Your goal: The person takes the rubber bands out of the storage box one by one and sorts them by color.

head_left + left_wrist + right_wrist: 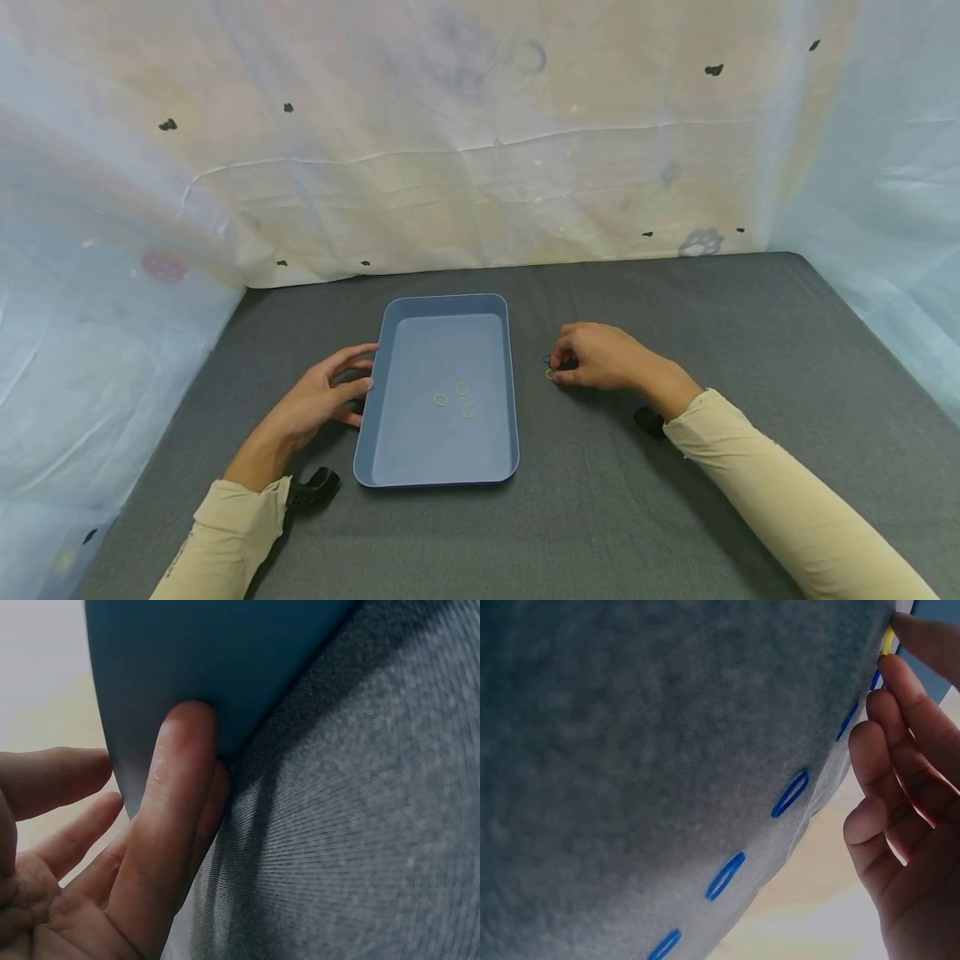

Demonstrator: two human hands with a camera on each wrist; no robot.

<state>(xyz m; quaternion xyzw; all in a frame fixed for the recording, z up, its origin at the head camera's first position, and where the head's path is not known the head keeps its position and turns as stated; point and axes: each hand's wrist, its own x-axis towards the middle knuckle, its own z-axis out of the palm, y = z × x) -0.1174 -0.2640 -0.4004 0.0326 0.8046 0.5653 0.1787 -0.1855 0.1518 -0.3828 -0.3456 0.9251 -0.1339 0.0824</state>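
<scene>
A blue-grey rectangular tray (408,450) lies on the dark cloth, with three small yellow rubber bands (461,389) on its floor. My left hand (324,397) touches the tray's left wall with fingers spread and fairly straight; the left wrist view shows a fingertip (191,724) against that wall. Right of the tray, my right hand (600,357) pinches a yellow rubber band (887,641) between thumb and index finger, low at the cloth. Several blue rubber bands (791,793) lie in a row beside the right hand; in the head view the hand hides most of them.
Grey cloth (600,500) covers the table. A pale printed curtain (480,192) hangs along the back edge, and light blue sheets (892,167) hang at the sides. Each wrist carries a black strap (315,489).
</scene>
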